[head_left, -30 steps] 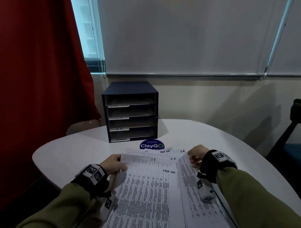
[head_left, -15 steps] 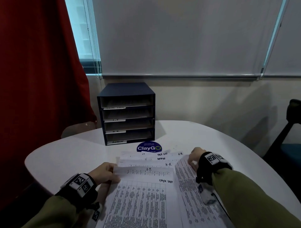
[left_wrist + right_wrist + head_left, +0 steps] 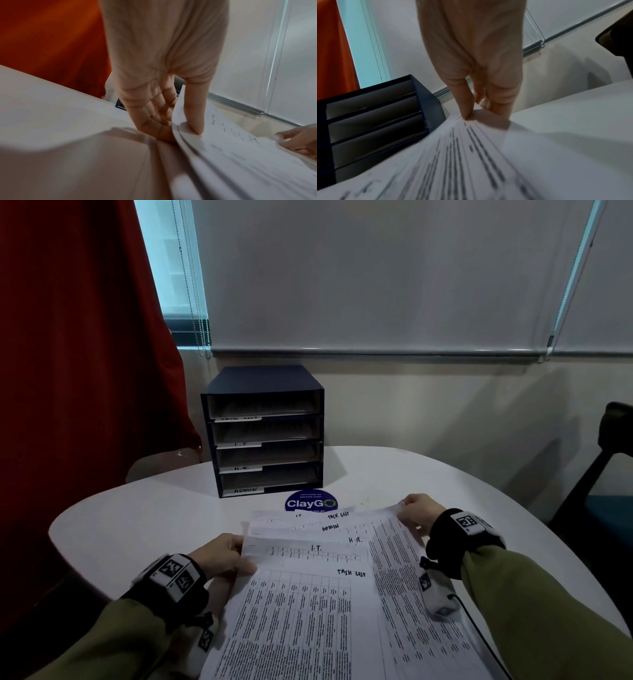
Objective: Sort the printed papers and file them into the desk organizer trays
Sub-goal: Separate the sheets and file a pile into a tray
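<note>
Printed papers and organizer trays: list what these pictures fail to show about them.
- Printed papers: body text too small in the head view, motion-blurred in the right wrist view; only handwritten headings read.
- Lower sheets: covered by those fanned on top; count unclear.
- Organizer: tray depths in shadow, contents uncertain.
- Left hand: fingers hidden under the sheets in the head view.
- Right hand: fingertips hidden behind the paper edge.

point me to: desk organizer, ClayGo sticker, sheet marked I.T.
desk organizer (image 3: 262,378): head view, on its dark top panel.
ClayGo sticker (image 3: 311,502): head view, on the white lettering.
sheet marked I.T. (image 3: 305,551): head view, on its printed table beside the handwritten mark.
</note>
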A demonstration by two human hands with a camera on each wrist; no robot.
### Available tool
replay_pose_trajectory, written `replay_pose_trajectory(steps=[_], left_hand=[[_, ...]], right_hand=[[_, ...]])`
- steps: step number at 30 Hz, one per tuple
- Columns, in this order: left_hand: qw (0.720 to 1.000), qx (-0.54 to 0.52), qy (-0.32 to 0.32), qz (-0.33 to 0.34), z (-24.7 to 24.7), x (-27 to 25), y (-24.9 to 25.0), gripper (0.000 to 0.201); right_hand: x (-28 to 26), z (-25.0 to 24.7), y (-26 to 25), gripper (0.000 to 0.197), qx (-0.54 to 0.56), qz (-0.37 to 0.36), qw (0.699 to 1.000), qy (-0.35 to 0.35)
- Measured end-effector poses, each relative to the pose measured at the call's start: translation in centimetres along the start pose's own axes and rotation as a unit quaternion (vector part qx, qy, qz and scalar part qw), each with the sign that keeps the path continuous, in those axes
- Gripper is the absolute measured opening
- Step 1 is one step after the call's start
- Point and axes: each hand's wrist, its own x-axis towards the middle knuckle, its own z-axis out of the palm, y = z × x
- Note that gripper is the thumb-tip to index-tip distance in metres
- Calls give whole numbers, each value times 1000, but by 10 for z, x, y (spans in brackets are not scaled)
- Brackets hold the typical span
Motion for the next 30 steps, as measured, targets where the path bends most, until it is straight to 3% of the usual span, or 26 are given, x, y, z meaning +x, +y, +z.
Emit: replay_pose_trajectory(steps=[6, 9, 14, 18, 23, 28, 30], left_hand=[[1000, -11, -6, 4, -1, -5, 1, 30], [1000, -24, -6, 6, -2, -7, 2, 33], [997, -80, 19, -6, -4, -7, 4, 37], [996, -77, 28, -25, -4, -9, 4, 38], [996, -81, 37, -32, -3, -9, -1, 25], [995, -70, 50, -46, -3, -10, -6, 15], [995, -66, 51, -47, -5, -10, -9, 16]], right_hand=[[1, -1, 10, 19, 90, 11, 996, 4], [-3, 1, 12, 29, 119, 11, 993, -24], [-8, 20, 8, 20, 162, 52, 982, -84], [-16, 44, -2, 25, 158, 46, 981, -100], [-25, 69, -5, 31, 126, 51, 984, -114], [-37, 65, -14, 19, 86, 93, 985, -114], [-27, 60, -19, 21, 52, 59, 994, -72]])
